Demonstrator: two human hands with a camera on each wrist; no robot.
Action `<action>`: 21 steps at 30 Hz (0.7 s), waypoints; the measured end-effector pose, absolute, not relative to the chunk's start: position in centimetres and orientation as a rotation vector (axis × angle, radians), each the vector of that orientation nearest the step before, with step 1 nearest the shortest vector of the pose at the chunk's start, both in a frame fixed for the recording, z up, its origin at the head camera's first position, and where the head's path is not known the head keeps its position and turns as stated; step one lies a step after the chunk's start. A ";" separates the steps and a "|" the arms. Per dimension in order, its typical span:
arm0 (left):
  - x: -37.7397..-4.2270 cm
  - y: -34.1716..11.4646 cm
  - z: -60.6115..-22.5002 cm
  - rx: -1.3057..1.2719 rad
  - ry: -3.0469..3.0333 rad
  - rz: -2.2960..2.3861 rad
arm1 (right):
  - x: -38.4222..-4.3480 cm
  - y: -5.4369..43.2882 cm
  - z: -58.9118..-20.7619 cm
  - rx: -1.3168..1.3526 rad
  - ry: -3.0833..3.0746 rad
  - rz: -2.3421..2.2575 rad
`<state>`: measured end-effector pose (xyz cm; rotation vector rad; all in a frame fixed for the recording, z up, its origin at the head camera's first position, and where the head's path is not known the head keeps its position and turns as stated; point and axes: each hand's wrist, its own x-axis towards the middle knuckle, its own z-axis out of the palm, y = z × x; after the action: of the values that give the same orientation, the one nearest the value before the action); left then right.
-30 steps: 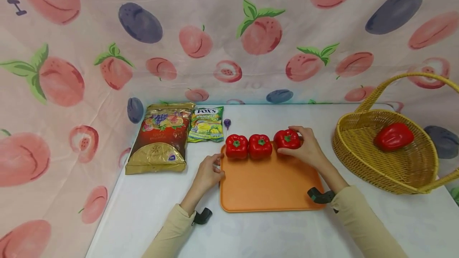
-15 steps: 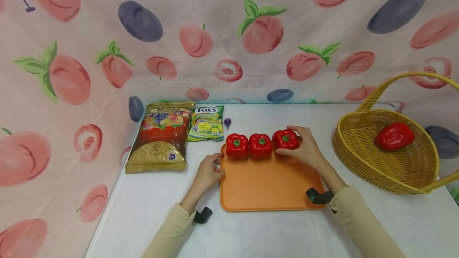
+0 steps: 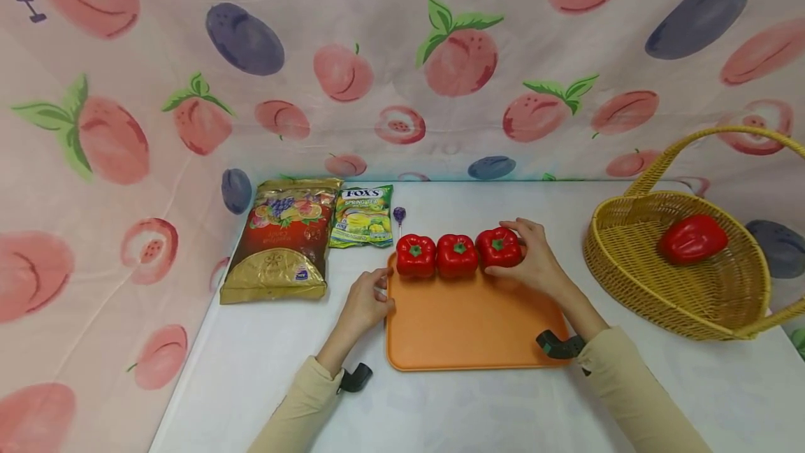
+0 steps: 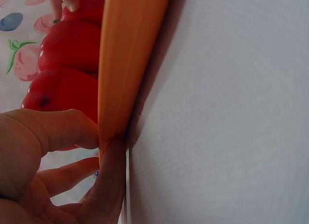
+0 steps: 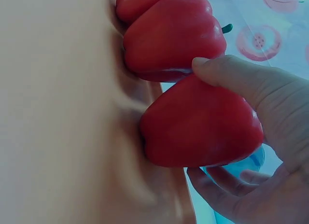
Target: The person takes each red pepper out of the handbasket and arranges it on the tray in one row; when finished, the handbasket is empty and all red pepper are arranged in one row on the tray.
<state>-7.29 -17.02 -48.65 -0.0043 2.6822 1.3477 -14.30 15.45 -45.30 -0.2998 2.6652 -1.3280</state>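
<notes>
Three red bell peppers stand in a row along the far edge of an orange tray (image 3: 472, 327). My right hand (image 3: 536, 263) grips the rightmost bell pepper (image 3: 497, 247), thumb on the near side and fingers behind it. In the right wrist view this bell pepper (image 5: 200, 125) is slightly tilted, its base over the tray. The middle bell pepper (image 3: 457, 257) is close on its left, and the left bell pepper (image 3: 416, 257) is beside that one. At the tray's left rim, my left hand (image 3: 363, 305) pinches the edge between thumb and fingers (image 4: 108, 180).
A wicker basket (image 3: 629, 292) with another red bell pepper (image 3: 694, 239) in it stands on the right. At the left lie a large candy bag (image 3: 279, 243) and a small green candy bag (image 3: 361, 217). A purple lollipop (image 3: 399, 214) lies behind the tray, before the fruit-print cloth (image 3: 453, 138).
My right hand has shifted the rightmost bell pepper a little to the left, narrowing the gap to the middle one. The left hand has stayed at the tray rim.
</notes>
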 end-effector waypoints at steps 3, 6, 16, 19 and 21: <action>-7.3 -17.0 -48.7 0.002 2.688 1.349 | -14.3 15.4 -45.3 -0.317 2.654 -1.352; -7.3 -17.1 -48.7 0.004 2.687 1.353 | -14.3 15.4 -45.3 -0.316 2.645 -1.371; -7.3 -17.0 -48.7 -0.006 2.684 1.351 | -14.2 15.3 -45.5 -0.313 2.647 -1.365; -7.3 -17.0 -48.7 -0.006 2.682 1.355 | -14.1 15.3 -45.6 -0.318 2.645 -1.367; -7.3 -17.0 -48.7 0.001 2.683 1.359 | -14.1 15.3 -45.6 -0.323 2.644 -1.372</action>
<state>-7.33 -17.04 -48.74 0.0006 2.6827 1.3592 -14.10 15.30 -45.58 -0.3227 2.6437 -1.3718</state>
